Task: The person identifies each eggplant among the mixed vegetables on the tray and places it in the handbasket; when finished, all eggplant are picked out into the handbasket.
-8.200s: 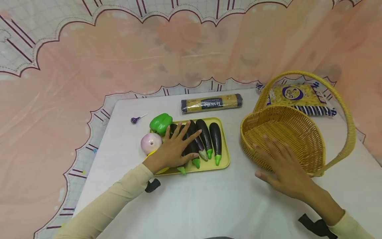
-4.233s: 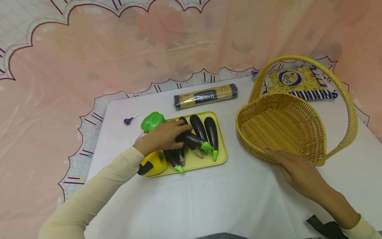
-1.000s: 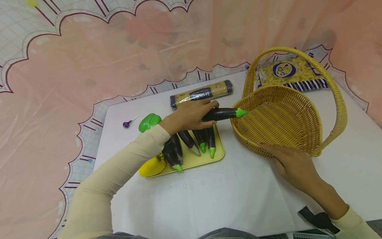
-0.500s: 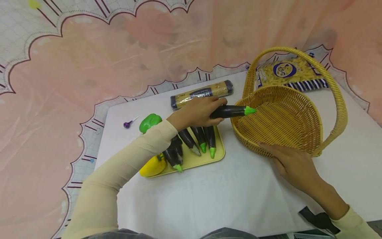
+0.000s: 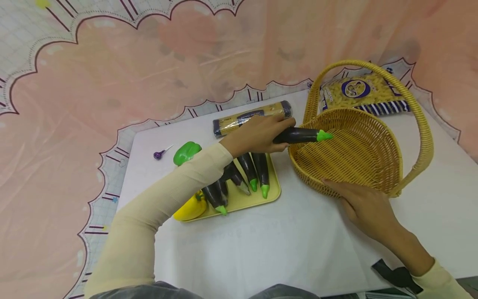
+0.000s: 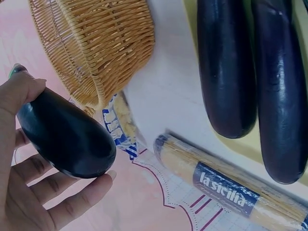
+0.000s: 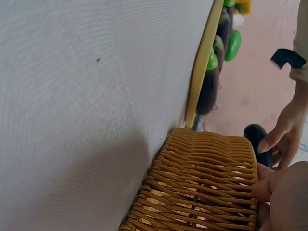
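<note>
My left hand (image 5: pixel 263 135) holds a dark eggplant (image 5: pixel 300 135) with a bright green tip, raised above the table. That tip reaches over the left rim of a yellow wicker basket (image 5: pixel 345 153). In the left wrist view the thumb and fingers curl round the eggplant (image 6: pixel 67 132). My right hand (image 5: pixel 367 207) grips the basket's near rim, its thumb on the outside wall in the right wrist view. More eggplants (image 5: pixel 263 172) lie on a pale yellow tray (image 5: pixel 246 202), partly hidden under the left forearm.
A yellow pepper (image 5: pixel 191 207) and a green pepper (image 5: pixel 186 153) sit at the tray's left. Behind the left hand lies a spaghetti pack (image 5: pixel 252 117). A pasta bag (image 5: pixel 362 92) rests behind the basket, under its tall handle. A purple lollipop (image 5: pixel 158 155) lies far left.
My left hand took an eggplant from the tray, lifted it and carried it right to the basket's rim. My right hand came to the basket's near rim and stays there.
</note>
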`<state>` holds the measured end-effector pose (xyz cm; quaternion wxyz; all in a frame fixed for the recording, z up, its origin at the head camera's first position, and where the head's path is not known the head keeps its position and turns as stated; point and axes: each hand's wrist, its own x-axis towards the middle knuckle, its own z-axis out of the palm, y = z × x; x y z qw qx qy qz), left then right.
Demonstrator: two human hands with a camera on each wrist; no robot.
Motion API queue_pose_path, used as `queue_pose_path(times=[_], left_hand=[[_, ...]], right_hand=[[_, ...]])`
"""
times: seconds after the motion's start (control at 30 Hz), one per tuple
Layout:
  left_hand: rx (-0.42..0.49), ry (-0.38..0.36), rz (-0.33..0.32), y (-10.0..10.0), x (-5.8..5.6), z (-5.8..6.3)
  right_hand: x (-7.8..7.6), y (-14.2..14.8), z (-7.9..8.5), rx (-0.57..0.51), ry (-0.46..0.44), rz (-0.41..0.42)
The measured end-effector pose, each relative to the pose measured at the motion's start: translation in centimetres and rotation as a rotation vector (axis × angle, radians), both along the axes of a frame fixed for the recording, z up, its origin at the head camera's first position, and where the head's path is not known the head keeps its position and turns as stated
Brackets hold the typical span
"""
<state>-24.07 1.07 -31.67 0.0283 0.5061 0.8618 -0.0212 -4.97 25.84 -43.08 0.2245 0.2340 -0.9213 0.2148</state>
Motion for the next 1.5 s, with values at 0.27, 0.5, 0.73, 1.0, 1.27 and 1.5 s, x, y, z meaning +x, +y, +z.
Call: queue_pose_path(times=[0.27, 0.5, 0.73, 1.0, 1.27, 1.5], left_hand=[[-0.038, 0.028, -0.023, 1.5, -0.4, 0.4], [-0.053, 0.033, -0.035, 2.6, -0.6, 0.6], [-0.090, 0.039, -0.035, 3.9, -0.8, 0.8], [-0.125, 0.069, -0.063, 5.7, -0.9, 0.6], [-0.128, 0.091, -0.104, 7.1, -1.0, 0.4], [-0.163, 0.092, -0.125, 8.4, -0.9, 0.3]], right_hand=[[0.0, 0.1, 0.0, 0.003, 0.006, -0.008], [-0.2, 0.1, -0.1, -0.002, 0.018, -0.002], [-0.4, 0.1, -0.1, -0.006, 0.014, -0.003], [-0.3, 0.1, -0.1, -0.004, 0.011, -0.014], [-0.2, 0.2, -0.3, -0.013, 0.026, -0.016], [-0.2, 0.2, -0.3, -0.008, 0.023, -0.020]])
